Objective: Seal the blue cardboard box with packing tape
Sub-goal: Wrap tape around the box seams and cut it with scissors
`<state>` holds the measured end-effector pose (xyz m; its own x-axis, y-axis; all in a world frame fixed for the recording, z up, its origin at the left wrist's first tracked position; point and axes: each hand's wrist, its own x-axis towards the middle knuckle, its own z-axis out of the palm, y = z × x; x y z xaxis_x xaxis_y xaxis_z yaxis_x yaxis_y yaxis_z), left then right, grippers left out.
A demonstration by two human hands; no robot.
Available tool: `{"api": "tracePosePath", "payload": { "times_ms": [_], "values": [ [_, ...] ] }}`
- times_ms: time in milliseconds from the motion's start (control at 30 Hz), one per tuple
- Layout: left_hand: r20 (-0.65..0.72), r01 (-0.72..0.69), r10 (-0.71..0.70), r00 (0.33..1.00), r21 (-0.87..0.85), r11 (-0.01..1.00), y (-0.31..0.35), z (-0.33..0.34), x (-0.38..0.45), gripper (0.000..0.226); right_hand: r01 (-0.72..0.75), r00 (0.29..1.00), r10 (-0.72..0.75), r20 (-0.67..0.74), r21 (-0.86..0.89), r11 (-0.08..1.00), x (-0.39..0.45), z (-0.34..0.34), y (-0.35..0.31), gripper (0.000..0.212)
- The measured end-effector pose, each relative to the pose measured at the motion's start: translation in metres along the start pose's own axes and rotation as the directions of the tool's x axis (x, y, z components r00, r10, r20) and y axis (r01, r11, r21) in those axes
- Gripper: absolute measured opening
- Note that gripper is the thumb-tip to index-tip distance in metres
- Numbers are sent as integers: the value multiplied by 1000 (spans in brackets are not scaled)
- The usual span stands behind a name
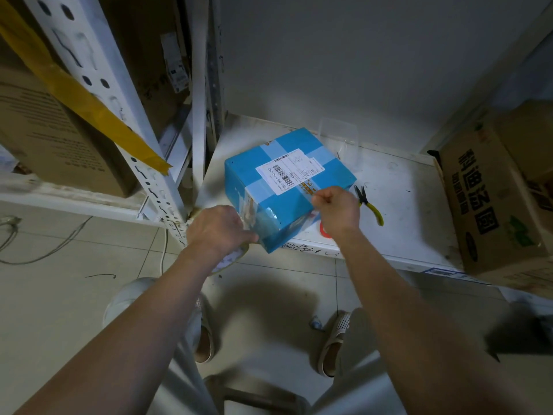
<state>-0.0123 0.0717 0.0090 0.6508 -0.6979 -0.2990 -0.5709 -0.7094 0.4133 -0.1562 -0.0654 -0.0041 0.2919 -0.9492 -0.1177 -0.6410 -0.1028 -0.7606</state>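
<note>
Matt blue cardboard box (299,205) under glossy clear tape (257,217), paper label (288,170); scuffed white painted shelf (419,205).

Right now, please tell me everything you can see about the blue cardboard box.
The blue cardboard box is closed and sits turned at an angle on the white shelf, one corner past the front edge. A white shipping label with barcodes lies on top, over crossing bands of clear tape. A glossy tape strip runs down the near side to the tape roll gripped by the left hand. The right hand pinches at tape on the top's near edge.
</note>
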Motion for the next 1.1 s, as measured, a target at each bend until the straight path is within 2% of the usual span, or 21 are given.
{"api": "tracePosePath", "payload": {
  "times_ms": [67,167,233,333,467,533,633,733,800,867,1000,1100],
  "values": [
    [-8,8,-9,1000,-115,993,-11,5,0,33,-4,1000,4,-3,-11,1000,4,-8,3,2],
    [-3,-31,32,999,-298,954,-12,11,1,30,-32,999,33,-1,143,989,-1,-5,-1,10],
    [10,-32,39,999,-373,927,-9,10,2,28,-33,998,19,62,221,975,-8,0,-5,16],
    [46,-7,31,998,-444,896,-9,4,5,26,5,982,-38,184,177,984,-15,7,-10,21],
    [117,19,51,992,-537,843,-11,-4,4,23,181,939,-181,291,29,983,-15,12,-13,15],
    [126,14,63,990,-536,844,-11,-5,1,21,217,919,-189,345,-43,975,-14,12,-12,24],
    [80,-37,89,993,-505,862,-12,-6,-2,17,256,920,-195,339,-144,956,-11,14,-13,28],
    [-48,-164,158,986,-184,969,-4,-10,-8,16,284,929,-215,302,-207,936,-14,17,-14,29],
    [-116,-251,250,961,11,968,5,-14,-14,13,291,932,-222,287,-227,929,-15,18,-15,29],
    [-151,-296,307,940,88,951,9,-16,-18,10,282,935,-208,288,-245,927,-17,16,-15,30],
    [-218,-302,314,924,86,949,4,-24,-22,10,265,939,-185,290,-268,926,-19,15,-19,30],
    [-190,-300,273,943,-131,945,-4,-31,-18,15,262,919,-160,361,-255,931,-20,11,-29,35]
  ]
}}
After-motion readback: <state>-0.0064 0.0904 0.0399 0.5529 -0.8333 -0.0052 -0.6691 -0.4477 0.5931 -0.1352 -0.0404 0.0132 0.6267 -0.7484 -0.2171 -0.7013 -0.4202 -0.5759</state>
